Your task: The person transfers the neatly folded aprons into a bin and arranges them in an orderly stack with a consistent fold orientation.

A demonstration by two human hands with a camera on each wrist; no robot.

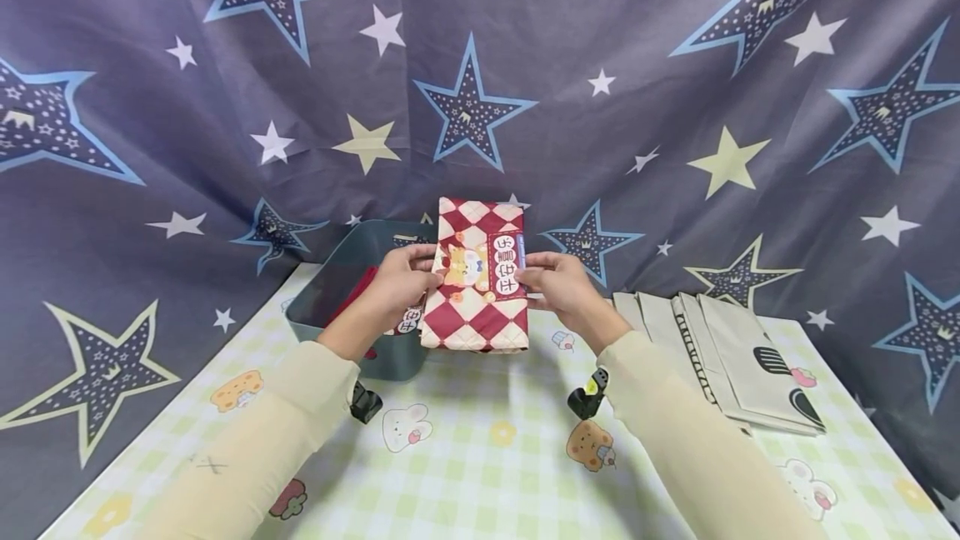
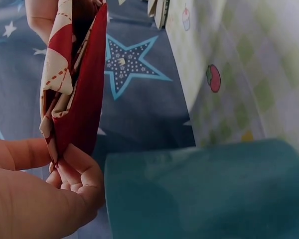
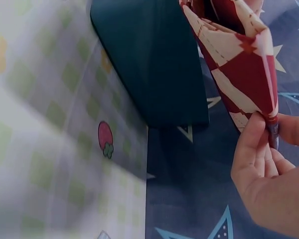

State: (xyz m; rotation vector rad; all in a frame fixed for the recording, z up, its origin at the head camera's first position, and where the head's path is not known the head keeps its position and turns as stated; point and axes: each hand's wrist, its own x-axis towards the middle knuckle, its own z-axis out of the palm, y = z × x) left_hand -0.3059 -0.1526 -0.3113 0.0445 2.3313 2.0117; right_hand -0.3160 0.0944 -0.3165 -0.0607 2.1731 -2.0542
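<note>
Between both hands is a folded cloth (image 1: 477,319) with red and cream diamonds, a cartoon animal and printed characters. It is held up over the table, its printed side towards the head camera. My left hand (image 1: 399,286) pinches its left edge, thumb in front and fingers behind. On the opposite edge, my right hand (image 1: 562,288) grips it the same way. Both wrist views show the layered folds of the cloth (image 2: 87,94) from the side, partly loose at one end. A teal bin (image 1: 397,363) stands behind the left hand, with red printed cloth (image 1: 352,297) inside, partly hidden by the arm.
Several folded cream cloth pieces (image 1: 720,357) with dark prints lie stacked at the right of the table. The table carries a green checked cover (image 1: 480,457) with cartoon pictures. Behind it hangs a dark blue curtain (image 1: 525,40) with stars.
</note>
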